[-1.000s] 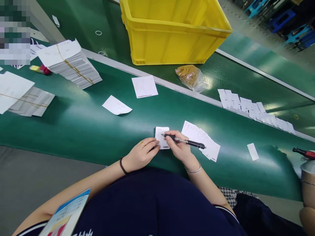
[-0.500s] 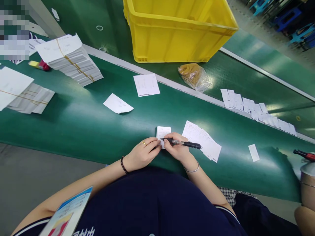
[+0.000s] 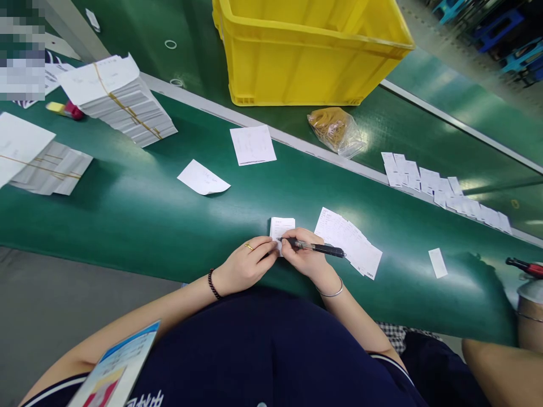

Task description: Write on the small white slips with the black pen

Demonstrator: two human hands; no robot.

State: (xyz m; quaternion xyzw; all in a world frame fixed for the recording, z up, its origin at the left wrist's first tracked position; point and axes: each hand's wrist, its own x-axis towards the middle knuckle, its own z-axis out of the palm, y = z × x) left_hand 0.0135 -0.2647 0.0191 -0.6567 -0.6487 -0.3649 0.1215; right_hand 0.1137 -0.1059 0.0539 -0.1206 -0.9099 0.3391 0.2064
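Note:
A small stack of printed paper slips (image 3: 281,224) lies on the green tabletop in front of me. My left hand (image 3: 245,265) has its fingers together and grips the left edge of that stack. In my right hand (image 3: 306,257) is a black pen (image 3: 326,249), pinched near its tip, which rests on or just over the top slip. The right fingers cover part of the slips. Just right of this hand, a fan of overlapping slips (image 3: 354,243) lies flat.
Rubber-banded paper bundles (image 3: 123,107) stand at the left. Two loose sheets (image 3: 253,145) lie ahead. Beyond the metal strip are a yellow crate (image 3: 297,70), a bag of rubber bands (image 3: 335,129) and a row of slips (image 3: 441,186). At far right, another person's arm (image 3: 530,325) shows.
The pen has shifted slightly left, with its rear end a little lower to the left. My left hand stays on the stack. The other person's arm at the right edge has moved further in.

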